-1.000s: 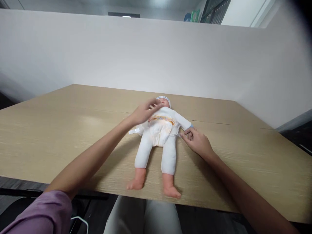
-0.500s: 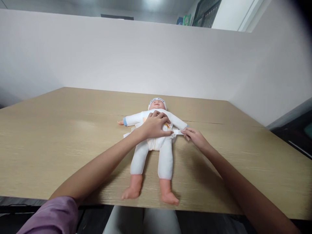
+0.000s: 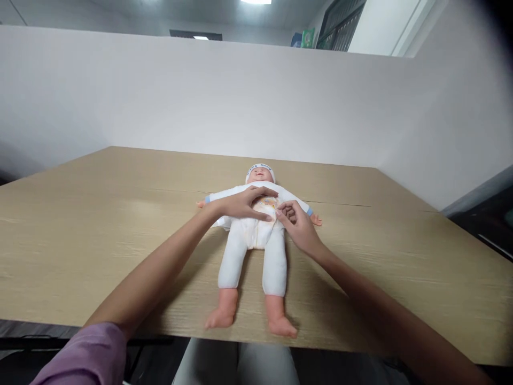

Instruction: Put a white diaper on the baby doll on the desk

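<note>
A baby doll (image 3: 274, 267) in white clothes and a white printed headband lies on its back, feet toward me. Around its hips is a white diaper (image 3: 256, 236) with an orange print on the front. My left hand (image 3: 248, 203) rests over the doll's belly, thumb and fingers spread apart around the print. At the diaper's right side my right hand (image 3: 297, 222) is closed in a pinch against its front. The diaper tab that was in those fingertips is hidden or too small to make out.
The doll lies near the front edge of a wooden table (image 3: 120, 240). Behind the table stands a white partition wall (image 3: 200, 101), and a dark object (image 3: 484, 219) is at the far right. My legs (image 3: 236, 363) are below the table edge.
My right hand has moved left from beside the diaper, bringing the white tab inward onto its front. The fingers of my left hand have shifted slightly left and spread wider.
</note>
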Action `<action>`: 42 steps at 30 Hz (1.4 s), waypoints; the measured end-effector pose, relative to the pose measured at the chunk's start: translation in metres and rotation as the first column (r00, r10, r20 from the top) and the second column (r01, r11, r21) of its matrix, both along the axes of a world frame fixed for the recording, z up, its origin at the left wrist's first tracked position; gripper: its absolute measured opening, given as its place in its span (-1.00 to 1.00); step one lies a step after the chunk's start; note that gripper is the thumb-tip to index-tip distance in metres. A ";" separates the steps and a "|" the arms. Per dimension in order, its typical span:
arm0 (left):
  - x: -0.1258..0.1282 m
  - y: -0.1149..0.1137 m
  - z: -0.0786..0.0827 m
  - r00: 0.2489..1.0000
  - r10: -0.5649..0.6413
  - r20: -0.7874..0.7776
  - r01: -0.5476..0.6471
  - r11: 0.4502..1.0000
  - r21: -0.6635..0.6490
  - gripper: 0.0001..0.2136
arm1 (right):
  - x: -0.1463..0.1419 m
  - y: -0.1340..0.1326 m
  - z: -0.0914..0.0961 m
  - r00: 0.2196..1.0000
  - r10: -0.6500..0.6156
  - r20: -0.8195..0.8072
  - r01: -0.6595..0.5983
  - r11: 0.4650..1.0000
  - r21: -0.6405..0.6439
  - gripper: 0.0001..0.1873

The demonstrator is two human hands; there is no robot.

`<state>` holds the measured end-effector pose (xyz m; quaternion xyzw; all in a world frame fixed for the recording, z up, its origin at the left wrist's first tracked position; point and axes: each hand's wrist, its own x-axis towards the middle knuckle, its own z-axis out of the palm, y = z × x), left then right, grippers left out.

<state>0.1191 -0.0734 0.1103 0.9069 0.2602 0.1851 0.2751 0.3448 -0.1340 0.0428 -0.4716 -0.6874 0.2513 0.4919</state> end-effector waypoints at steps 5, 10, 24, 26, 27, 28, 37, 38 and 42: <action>-0.008 0.000 -0.010 0.996 -0.007 0.092 0.000 0.998 0.069 -0.34 | 0.003 -0.023 -0.003 0.977 -0.074 0.201 0.010 0.953 0.302 -0.72; 0.000 -0.009 -0.011 0.992 0.022 0.122 -0.031 0.997 0.076 -0.30 | 0.004 -0.024 0.003 0.951 0.004 0.310 -0.113 0.936 0.333 -0.58; -0.065 -0.029 -0.047 0.872 0.391 0.295 -0.433 0.897 0.090 -0.60 | 0.017 -0.023 0.004 0.850 0.037 0.526 -0.212 0.937 0.277 -0.44; -0.087 -0.034 -0.054 0.846 0.495 0.196 -0.522 0.844 0.120 -0.61 | 0.016 -0.023 0.005 0.853 0.023 0.521 -0.202 0.936 0.290 -0.46; -0.097 -0.035 -0.057 0.836 0.532 0.136 -0.548 0.825 0.136 -0.61 | 0.015 -0.024 0.006 0.858 0.010 0.514 -0.192 0.934 0.302 -0.47; -0.103 -0.037 -0.059 0.827 0.557 0.075 -0.561 0.814 0.150 -0.60 | 0.013 -0.024 0.008 0.863 -0.005 0.505 -0.179 0.931 0.317 -0.49; -0.109 -0.037 -0.067 0.823 0.569 0.003 -0.568 0.822 -0.031 -0.71 | -0.044 -0.012 0.048 0.872 -0.031 0.489 -0.162 0.924 0.347 -0.85; -0.109 -0.037 -0.065 0.816 0.578 0.012 -0.575 0.814 -0.080 -0.69 | -0.050 -0.008 0.053 0.862 0.013 0.506 -0.183 0.940 0.288 -0.82; -0.110 -0.039 -0.052 0.786 0.607 0.117 -0.567 0.783 -0.254 -0.62 | -0.063 0.011 0.068 0.823 0.159 0.546 -0.203 0.979 0.021 -0.63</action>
